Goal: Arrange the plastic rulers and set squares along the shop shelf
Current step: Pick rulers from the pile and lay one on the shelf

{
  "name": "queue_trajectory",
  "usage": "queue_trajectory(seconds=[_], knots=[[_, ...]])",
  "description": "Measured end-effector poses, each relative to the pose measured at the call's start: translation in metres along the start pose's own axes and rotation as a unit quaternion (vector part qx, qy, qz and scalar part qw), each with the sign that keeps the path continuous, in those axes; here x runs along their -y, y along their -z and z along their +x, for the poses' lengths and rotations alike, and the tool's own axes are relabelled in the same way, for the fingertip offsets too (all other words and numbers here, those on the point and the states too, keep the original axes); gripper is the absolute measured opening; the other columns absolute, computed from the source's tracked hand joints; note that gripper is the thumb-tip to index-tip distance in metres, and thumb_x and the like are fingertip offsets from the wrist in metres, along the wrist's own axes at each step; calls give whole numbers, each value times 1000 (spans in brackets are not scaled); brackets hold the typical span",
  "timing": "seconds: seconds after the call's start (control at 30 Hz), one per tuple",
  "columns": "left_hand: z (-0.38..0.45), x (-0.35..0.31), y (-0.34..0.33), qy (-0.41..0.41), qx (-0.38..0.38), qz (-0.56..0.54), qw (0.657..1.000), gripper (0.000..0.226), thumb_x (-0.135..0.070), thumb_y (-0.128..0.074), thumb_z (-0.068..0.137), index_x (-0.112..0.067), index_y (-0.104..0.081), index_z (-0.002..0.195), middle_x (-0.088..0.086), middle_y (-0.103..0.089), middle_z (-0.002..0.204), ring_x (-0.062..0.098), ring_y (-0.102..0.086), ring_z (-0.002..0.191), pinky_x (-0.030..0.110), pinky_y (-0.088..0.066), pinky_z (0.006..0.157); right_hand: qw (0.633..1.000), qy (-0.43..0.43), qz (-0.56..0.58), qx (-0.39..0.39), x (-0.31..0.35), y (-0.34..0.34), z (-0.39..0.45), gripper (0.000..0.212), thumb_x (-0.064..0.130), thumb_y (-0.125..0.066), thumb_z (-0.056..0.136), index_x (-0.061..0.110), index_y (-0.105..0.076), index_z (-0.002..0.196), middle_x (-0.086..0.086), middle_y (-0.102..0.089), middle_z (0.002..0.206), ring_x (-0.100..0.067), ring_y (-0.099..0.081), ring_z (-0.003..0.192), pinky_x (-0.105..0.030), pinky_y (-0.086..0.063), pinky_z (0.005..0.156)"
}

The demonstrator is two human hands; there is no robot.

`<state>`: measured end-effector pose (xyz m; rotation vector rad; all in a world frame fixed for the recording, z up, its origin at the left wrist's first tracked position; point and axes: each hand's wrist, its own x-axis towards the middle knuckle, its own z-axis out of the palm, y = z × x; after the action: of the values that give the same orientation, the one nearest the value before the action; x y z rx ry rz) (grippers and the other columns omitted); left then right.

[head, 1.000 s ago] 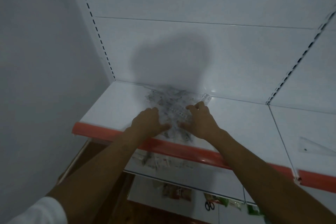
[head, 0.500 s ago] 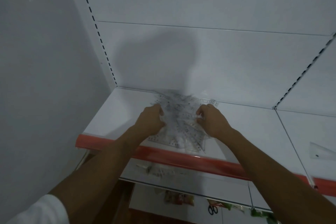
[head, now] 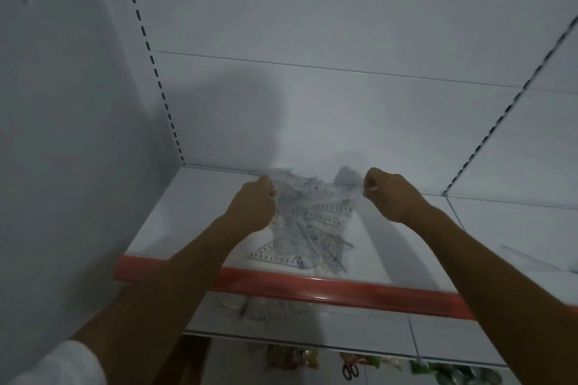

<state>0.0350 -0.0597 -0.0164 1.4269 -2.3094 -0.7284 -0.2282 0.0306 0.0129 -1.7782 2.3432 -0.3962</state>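
A heap of clear plastic rulers and set squares (head: 309, 228) lies on the white shop shelf (head: 175, 216), reaching from the back panel to the red front strip (head: 312, 286). My left hand (head: 255, 206) grips the heap's upper left edge with curled fingers. My right hand (head: 392, 194) pinches a clear piece at the heap's upper right, lifted slightly off the shelf. Which piece each hand holds is blurred.
Another clear set square (head: 531, 259) lies on the neighbouring shelf section at the right. A lower shelf holds more clear rulers (head: 259, 309); below it hang scissors (head: 350, 370) and coloured packets (head: 294, 358). A wall (head: 62, 134) closes the left side.
Both hands moved apart and toward the back panel. The heap has spread out wider on the shelf, and the right hand has lifted to the right with a clear piece.
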Motion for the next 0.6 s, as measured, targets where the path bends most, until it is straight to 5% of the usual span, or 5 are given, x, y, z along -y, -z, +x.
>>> queue_trajectory(seconds=[0.23,0.37,0.6], knots=[[4,-25,4,-29,14,17,999,11,-7,-40,94,-6,-43,105,14,-58,91,32,-60,84,35,-45,68,996,-81,35,-20,-36,34,-14,9,22,-47,98,17,-45,91,-5,-69,89,-25,-64,80,-43,-54,78],[10,-48,-5,-58,37,-39,997,11,-5,-42,94,-10,-44,104,10,-57,86,27,-58,78,37,-47,65,994,-69,77,-34,-44,41,-42,15,20,-39,100,16,-35,86,-4,-62,74,-21,-62,65,-44,-54,68],[7,-114,-48,-128,119,-210,962,31,11,-44,88,-16,-51,101,7,-59,99,23,-59,83,40,-54,69,980,-121,82,-138,-71,53,-113,33,45,-39,98,13,-37,93,-1,-48,67,-18,-46,58,-31,-33,52]])
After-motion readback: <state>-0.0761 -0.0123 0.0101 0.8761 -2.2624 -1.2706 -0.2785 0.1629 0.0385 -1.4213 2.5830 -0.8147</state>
